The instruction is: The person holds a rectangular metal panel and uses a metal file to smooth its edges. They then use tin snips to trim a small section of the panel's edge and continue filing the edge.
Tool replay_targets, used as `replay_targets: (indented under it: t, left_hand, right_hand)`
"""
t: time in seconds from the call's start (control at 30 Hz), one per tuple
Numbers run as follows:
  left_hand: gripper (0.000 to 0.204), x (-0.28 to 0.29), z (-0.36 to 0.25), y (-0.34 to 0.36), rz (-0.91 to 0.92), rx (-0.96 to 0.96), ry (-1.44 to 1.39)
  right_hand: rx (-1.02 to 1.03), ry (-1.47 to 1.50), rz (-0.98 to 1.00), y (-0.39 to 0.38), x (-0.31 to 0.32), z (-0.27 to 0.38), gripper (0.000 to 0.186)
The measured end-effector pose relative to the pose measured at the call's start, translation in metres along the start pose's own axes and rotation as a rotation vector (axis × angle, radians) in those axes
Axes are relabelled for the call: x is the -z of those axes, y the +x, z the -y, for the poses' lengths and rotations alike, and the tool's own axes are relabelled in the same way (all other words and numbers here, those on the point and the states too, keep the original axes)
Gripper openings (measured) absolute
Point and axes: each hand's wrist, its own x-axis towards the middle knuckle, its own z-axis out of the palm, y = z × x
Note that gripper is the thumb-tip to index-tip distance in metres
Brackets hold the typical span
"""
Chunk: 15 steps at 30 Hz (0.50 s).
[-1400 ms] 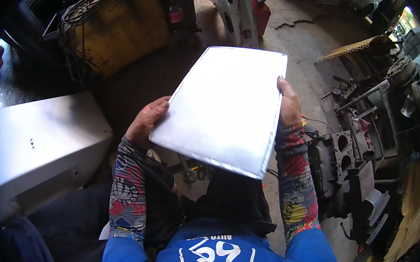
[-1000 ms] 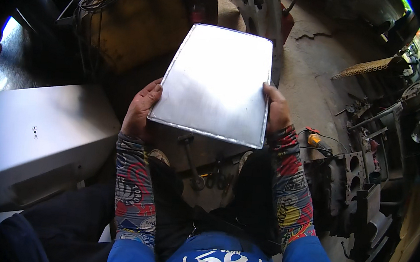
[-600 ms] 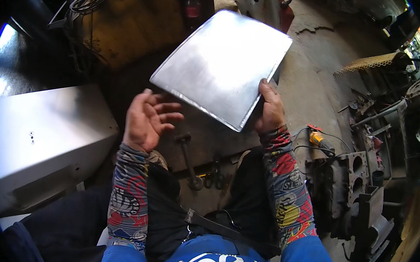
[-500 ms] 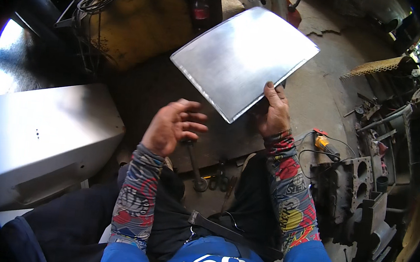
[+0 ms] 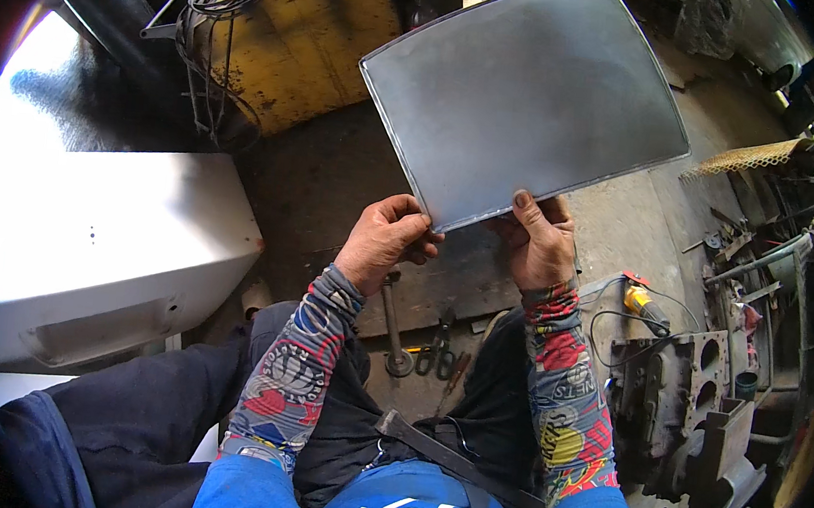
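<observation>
I've got the panel (image 5: 527,100) up just past both hands: right hand (image 5: 544,253) gripping its near edge, thumb on top, left hand (image 5: 384,242) pinching the near corner. Grubby floor (image 5: 626,236) below, yellow box (image 5: 314,48) ahead.

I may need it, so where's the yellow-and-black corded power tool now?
In the head view, the power tool lies right of the bare right hand, just above the grey metal block with round holes.

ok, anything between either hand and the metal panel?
Nothing visible. The right hand has its thumb over the near edge of the metal panel; the fingers of the left hand are at its nearest corner. What lies underneath is hidden.
</observation>
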Motion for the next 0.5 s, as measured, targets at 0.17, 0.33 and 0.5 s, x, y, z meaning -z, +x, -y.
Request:
replay_targets:
  t: [0.17, 0.33, 0.5]
  left_hand:
    - [0.017, 0.005, -0.002, -0.001, -0.026, -0.043, 0.035]
    - [0.016, 0.011, -0.006, -0.005, -0.059, -0.158, 0.064]
    - [0.01, 0.016, -0.008, -0.006, -0.113, -0.354, 0.062]
  right_hand:
    - [-0.022, 0.023, 0.028, 0.0, -0.003, -0.001, 0.021]
    - [-0.023, 0.081, -0.001, 0.001, -0.006, -0.006, 0.023]
    - [-0.039, 0.109, -0.004, 0.0, -0.013, -0.008, 0.024]
